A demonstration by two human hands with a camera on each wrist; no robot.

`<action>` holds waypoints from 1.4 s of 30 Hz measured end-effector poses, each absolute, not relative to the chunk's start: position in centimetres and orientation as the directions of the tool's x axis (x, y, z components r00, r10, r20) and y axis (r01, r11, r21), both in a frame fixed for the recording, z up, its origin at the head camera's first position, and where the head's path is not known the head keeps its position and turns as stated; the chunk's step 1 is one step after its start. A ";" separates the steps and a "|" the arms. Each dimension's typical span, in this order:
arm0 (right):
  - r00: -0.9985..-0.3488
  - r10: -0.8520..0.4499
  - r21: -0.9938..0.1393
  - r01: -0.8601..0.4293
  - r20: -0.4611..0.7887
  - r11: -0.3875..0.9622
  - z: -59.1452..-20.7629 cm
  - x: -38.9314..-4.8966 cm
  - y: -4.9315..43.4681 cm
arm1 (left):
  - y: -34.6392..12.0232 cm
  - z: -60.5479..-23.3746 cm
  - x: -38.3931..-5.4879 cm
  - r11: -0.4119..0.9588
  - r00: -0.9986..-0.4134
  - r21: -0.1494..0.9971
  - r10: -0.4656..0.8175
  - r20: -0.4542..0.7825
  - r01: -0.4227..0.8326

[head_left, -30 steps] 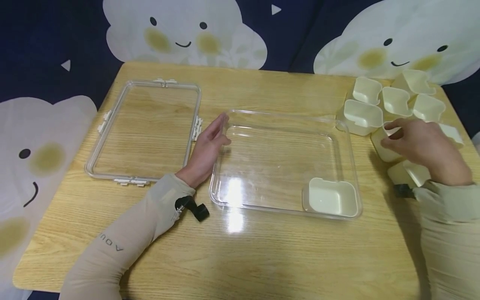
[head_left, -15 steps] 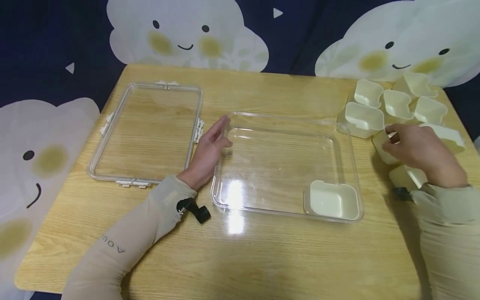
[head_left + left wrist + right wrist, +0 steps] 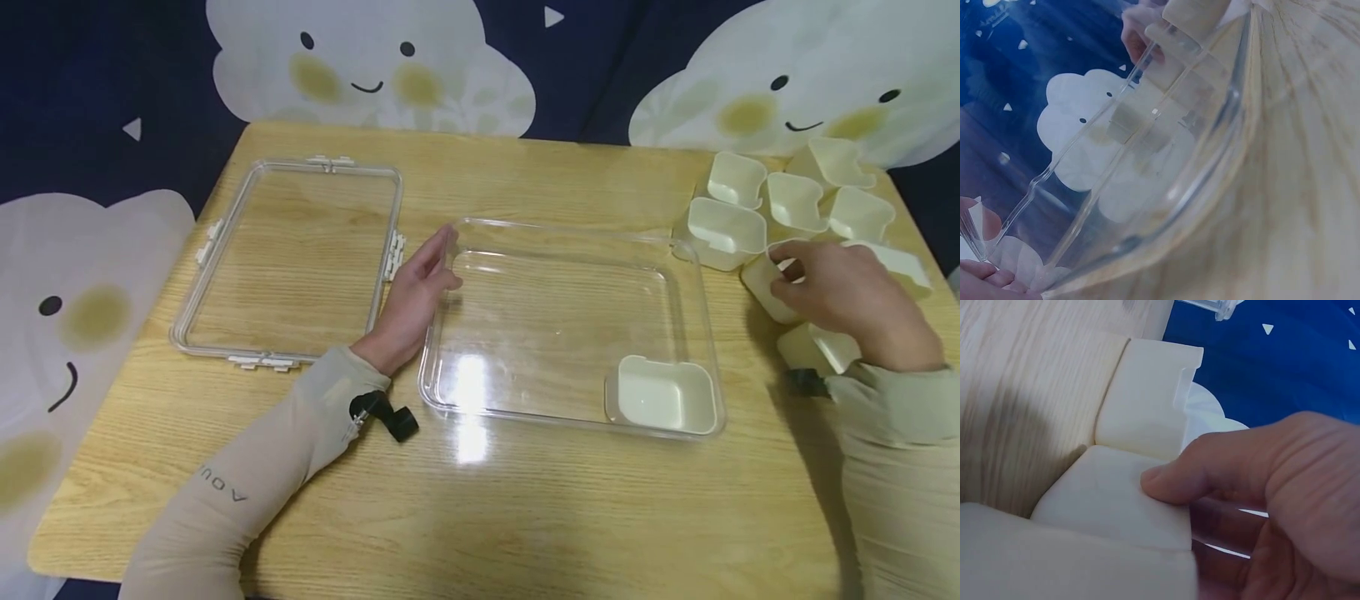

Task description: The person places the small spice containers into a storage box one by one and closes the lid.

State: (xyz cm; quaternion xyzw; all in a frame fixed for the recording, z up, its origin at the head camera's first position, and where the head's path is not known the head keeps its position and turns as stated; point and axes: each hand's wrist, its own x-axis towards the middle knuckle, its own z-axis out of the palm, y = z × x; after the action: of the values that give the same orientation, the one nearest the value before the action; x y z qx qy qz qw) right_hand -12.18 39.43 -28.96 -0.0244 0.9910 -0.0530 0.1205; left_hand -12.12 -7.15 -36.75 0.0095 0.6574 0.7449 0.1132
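The wood-grained surface [image 3: 525, 517] has rounded corners and fills most of the head view. Its far edge runs along a navy cloth backdrop [image 3: 585, 75], which also appears beyond the left edge and far right corner. Smiling white clouds [image 3: 367, 96] with yellow cheeks and small white triangles [image 3: 553, 17] decorate the cloth.

Toward the far left corner of the surface lies a clear lid [image 3: 288, 258] with white clips [image 3: 393, 256] on its sides. Around the middle, well in from the near edge, sits a clear rectangular box [image 3: 540, 333]; light glares off its floor and the surface in front of it. One cream bin [image 3: 666, 400] stands inside, in the box's near right corner.

The left hand [image 3: 412, 308] grips the box's left wall between thumb and fingers. The right hand [image 3: 855, 287] pinches the notched bin [image 3: 768, 292], which is outside the box, near its right wall. Other cream bins [image 3: 723, 233] cluster around that one, from the far right corner along the right edge; some are partly hidden by the right hand. Both arms wear beige sleeves [image 3: 277, 450], the left one carrying dark lettering.
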 end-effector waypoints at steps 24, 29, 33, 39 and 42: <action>-0.987 -0.064 -0.064 -0.056 -0.149 0.996 -26.8 -10.7 38.4 | -7.1 -36.8 -12.1 -0.109 -0.974 0.982 0.183 -0.134 -0.156; -0.990 -0.085 -0.052 -0.079 -0.115 0.995 -26.7 -10.5 38.3 | -7.1 -36.8 -12.0 -0.106 -0.973 0.981 0.185 -0.139 -0.160; -0.992 -0.077 -0.038 -0.074 -0.099 0.997 -26.5 -10.2 38.1 | -7.1 -36.9 -12.1 -0.104 -0.973 0.982 0.189 -0.134 -0.156; -0.996 -0.072 -0.030 -0.071 -0.059 0.997 -26.1 -9.9 37.7 | -7.2 -36.9 -12.1 -0.102 -0.973 0.983 0.191 -0.133 -0.154; -0.997 -0.062 -0.036 -0.061 -0.049 0.998 -25.9 -9.8 37.6 | -7.2 -36.9 -12.1 -0.103 -0.973 0.983 0.190 -0.131 -0.152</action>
State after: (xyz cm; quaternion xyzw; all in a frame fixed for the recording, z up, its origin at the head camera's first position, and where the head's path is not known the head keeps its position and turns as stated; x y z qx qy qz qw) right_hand -9.79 37.57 -25.89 -0.0308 0.9991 -0.0171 0.0250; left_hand -12.14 -7.18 -36.89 0.0141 0.6596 0.7426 0.1152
